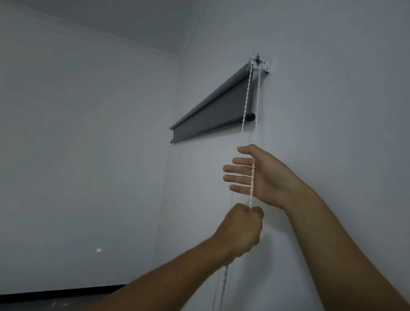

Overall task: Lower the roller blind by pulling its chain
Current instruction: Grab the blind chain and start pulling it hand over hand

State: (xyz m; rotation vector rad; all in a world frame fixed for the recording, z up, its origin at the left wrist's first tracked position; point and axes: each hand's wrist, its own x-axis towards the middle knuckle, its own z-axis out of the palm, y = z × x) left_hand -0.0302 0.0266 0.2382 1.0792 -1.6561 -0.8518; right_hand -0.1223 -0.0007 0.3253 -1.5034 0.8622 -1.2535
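A: Nearest the camera, what do the two bare forearms do?

B: Both reach up toward the wall [349, 92]. Lower down, the left hand [240, 228] is a fist, its fingers curled tight round one strand of the white bead chain [257, 105]. It looks slightly blurred.

A: And the right hand?

B: Right hand [258, 175] sits just above the left, spread wide, fingers straight and slightly apart, pointing left. That same strand runs down across its fingers to the fist below. Whether it touches the fingers or merely passes in front of them, I cannot tell.

A: Where does the chain go below the fist?

B: It hangs on down past the left wrist toward the bottom edge, faint and blurred.

A: Follow it upward.

B: Two strands rise side by side above the right hand. They climb past the black end cap of the bottom bar [210, 129] up to the metal bracket [259, 63] fixed to the wall near the ceiling [100, 9].

A: So the blind itself?

B: Grey roller blind [222, 103] is mounted high on the right-hand wall, close to the corner of the room. Only a short length of fabric hangs below the roll, so the bottom bar lies close under it and well above both hands.

A: Anything farther off?

B: Left of the corner stands another pale wall, with a dark strip along its foot.
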